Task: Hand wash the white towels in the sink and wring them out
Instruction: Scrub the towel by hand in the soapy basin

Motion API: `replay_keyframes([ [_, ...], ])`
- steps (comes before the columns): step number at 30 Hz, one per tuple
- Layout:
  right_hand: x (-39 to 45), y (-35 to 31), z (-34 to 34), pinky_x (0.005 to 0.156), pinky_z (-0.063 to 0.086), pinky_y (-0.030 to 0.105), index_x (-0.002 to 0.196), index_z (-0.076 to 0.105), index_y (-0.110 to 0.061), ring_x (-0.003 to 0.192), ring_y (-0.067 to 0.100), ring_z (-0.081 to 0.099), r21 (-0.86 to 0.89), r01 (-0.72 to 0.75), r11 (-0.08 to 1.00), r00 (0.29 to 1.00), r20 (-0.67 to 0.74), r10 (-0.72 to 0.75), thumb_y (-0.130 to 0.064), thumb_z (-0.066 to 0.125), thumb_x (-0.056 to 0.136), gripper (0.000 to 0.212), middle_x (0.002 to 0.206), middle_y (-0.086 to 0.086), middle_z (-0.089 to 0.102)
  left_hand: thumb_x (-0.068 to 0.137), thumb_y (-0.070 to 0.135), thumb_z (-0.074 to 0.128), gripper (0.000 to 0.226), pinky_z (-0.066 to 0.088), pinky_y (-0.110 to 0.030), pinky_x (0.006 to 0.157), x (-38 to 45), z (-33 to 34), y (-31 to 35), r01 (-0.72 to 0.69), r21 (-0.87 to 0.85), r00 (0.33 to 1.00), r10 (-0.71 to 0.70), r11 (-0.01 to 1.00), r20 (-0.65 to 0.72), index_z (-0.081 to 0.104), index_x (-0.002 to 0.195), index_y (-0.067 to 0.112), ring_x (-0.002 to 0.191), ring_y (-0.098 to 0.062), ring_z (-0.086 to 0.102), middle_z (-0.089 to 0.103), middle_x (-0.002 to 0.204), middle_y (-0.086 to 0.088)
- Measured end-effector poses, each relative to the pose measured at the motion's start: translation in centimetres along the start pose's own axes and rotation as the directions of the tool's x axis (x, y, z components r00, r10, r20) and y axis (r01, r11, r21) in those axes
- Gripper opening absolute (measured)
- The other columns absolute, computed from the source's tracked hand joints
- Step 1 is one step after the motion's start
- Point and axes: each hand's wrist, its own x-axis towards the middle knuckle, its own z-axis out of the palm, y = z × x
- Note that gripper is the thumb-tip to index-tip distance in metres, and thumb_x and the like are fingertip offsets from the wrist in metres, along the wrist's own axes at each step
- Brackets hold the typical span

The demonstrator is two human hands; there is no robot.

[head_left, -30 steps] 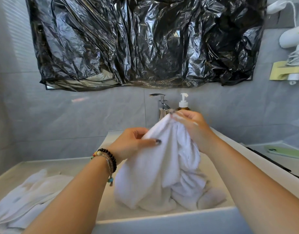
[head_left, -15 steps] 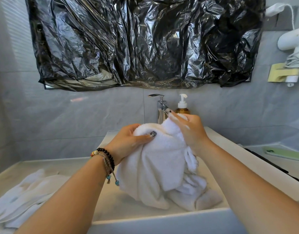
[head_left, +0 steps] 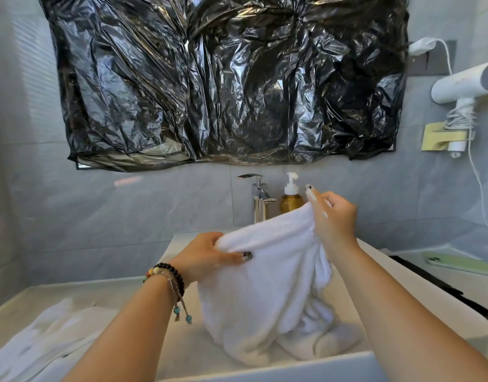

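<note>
Both hands hold one white towel [head_left: 264, 285] up over the sink [head_left: 292, 368], stretching its top edge between them. The left hand [head_left: 207, 255] grips the left end of that edge, fingers curled into the cloth and thumb pressed flat across the front. The right hand [head_left: 333, 216] pinches the right end higher up, near the soap bottle [head_left: 291, 201], with its forefinger pointing upward. The towel hangs from the two hands in thick, soft folds, and its lower part lies bunched in the basin. The cloth is fluffy terry.

More white towels [head_left: 44, 337] lie crumpled on the pale tabletop [head_left: 113, 290] left of the sink, well apart from the hands. The sink is a white rectangular basin with a smooth rim. Behind it stand a chrome faucet [head_left: 258, 188] and the amber bottle with a white pump; no label on it can be read. Beaded bracelets [head_left: 168, 277] circle the left wrist. Crinkled, glossy black plastic sheeting [head_left: 223, 78] hangs on the grey tiled wall.
</note>
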Motion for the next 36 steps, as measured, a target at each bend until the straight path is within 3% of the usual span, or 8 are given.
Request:
replay_keyframes([
  [4, -1.6, 1.2, 0.6, 0.063, 0.04, 0.028, 0.079, 0.064, -0.023, 0.067, 0.005, 0.052, -0.265, 0.27, 0.926, 0.879, 0.46, -0.124, -0.048, 0.064, 0.074, 0.026, 0.069, -0.012, 0.059, 0.061, 0.027, 0.082, 0.063, 0.06, -0.042, 0.082, -0.3, -0.3, 0.2, -0.068, -0.37, 0.995, 0.038, 0.927, -0.088, 0.061, 0.116, 0.004, 0.097, -0.031, 0.072, 0.073, 0.109, -0.015],
  [7, -3.0, 1.3, 2.1, 0.094, 0.044, 0.034, 0.135, 0.042, -0.037, 0.113, 0.013, 0.051, -0.369, 0.43, 0.824, 0.695, 0.718, -0.041, -0.066, 0.046, 0.077, 0.065, 0.121, -0.003, 0.056, 0.069, 0.031, 0.075, 0.06, 0.057, -0.035, 0.075, -0.2, 0.2, 1.2, -0.101, -0.569, 0.995, 0.07, 0.816, -0.075, 0.056, 0.116, 0.0, 0.091, -0.028, 0.069, 0.07, 0.105, -0.016],
  [13, -3.0, -1.1, 4.3, 0.073, 0.045, 0.03, 0.095, 0.064, -0.006, 0.087, 0.015, 0.056, 0.016, -0.032, 0.999, 0.74, 0.673, 0.012, -0.047, 0.061, 0.084, 0.042, 0.086, -0.003, 0.061, 0.073, 0.025, 0.071, 0.056, 0.056, -0.031, 0.068, 1.2, 0.9, 3.1, -0.244, -0.656, 0.97, 0.17, 0.714, -0.176, 0.06, 0.119, -0.005, 0.086, -0.026, 0.069, 0.071, 0.101, -0.019],
  [17, -0.4, -2.0, 4.6, 0.057, 0.036, 0.019, 0.08, 0.062, -0.01, 0.057, -0.001, 0.048, 0.084, 0.046, 0.995, 0.837, 0.541, -0.084, -0.016, 0.081, 0.071, 0.021, 0.063, -0.01, 0.057, 0.068, 0.018, 0.075, 0.053, 0.057, -0.034, 0.076, 2.2, 0.4, 3.5, -0.292, -0.638, 0.955, 0.185, 0.713, -0.231, 0.065, 0.117, 0.001, 0.094, -0.029, 0.07, 0.072, 0.11, -0.02],
  [22, 0.8, -1.1, 5.1, 0.054, 0.032, 0.021, 0.073, 0.054, -0.014, 0.057, 0.005, 0.04, 0.089, 0.184, 0.979, 0.926, 0.318, -0.203, -0.024, 0.068, 0.07, 0.018, 0.059, -0.012, 0.047, 0.094, 0.033, 0.06, 0.045, 0.047, -0.042, 0.103, 3.5, -0.1, 4.7, -0.092, -0.563, 0.972, 0.197, 0.821, 0.129, 0.063, 0.128, 0.004, 0.119, -0.031, 0.063, 0.067, 0.126, -0.017],
  [27, 0.8, -0.4, 4.9, 0.068, 0.041, 0.02, 0.088, 0.061, 0.001, 0.075, 0.008, 0.055, 0.107, 0.094, 0.99, 0.857, 0.497, -0.135, -0.02, 0.066, 0.06, 0.035, 0.09, 0.001, 0.061, 0.09, 0.018, 0.07, 0.034, 0.055, -0.033, 0.092, 4.8, -0.4, 3.2, -0.243, -0.506, 0.966, 0.255, 0.828, -0.046, 0.065, 0.122, 0.005, 0.11, -0.025, 0.068, 0.071, 0.119, -0.012],
  [32, 0.3, -0.7, 5.0, 0.064, 0.027, 0.037, 0.078, 0.064, -0.016, 0.073, 0.022, 0.045, 0.199, -0.351, 0.915, 0.678, 0.728, 0.102, -0.038, 0.074, 0.067, 0.026, 0.078, 0.011, 0.053, 0.066, 0.004, 0.069, 0.039, 0.057, -0.03, 0.071, 4.1, -0.9, 2.2, -0.32, -0.521, 0.947, 0.29, 0.792, -0.141, 0.062, 0.105, 0.002, 0.087, -0.025, 0.067, 0.07, 0.095, -0.014],
  [36, 0.1, -0.6, 4.4, 0.068, 0.043, 0.027, 0.097, 0.071, -0.01, 0.079, 0.015, 0.06, 0.003, -0.19, 0.982, 0.6, 0.792, 0.113, -0.034, 0.071, 0.075, 0.032, 0.089, 0.009, 0.069, 0.07, -0.004, 0.062, 0.043, 0.058, -0.039, 0.079, 3.3, -0.8, 2.8, -0.286, -0.585, 0.945, 0.326, 0.759, -0.04, 0.061, 0.113, -0.007, 0.091, -0.033, 0.068, 0.068, 0.103, -0.026],
])
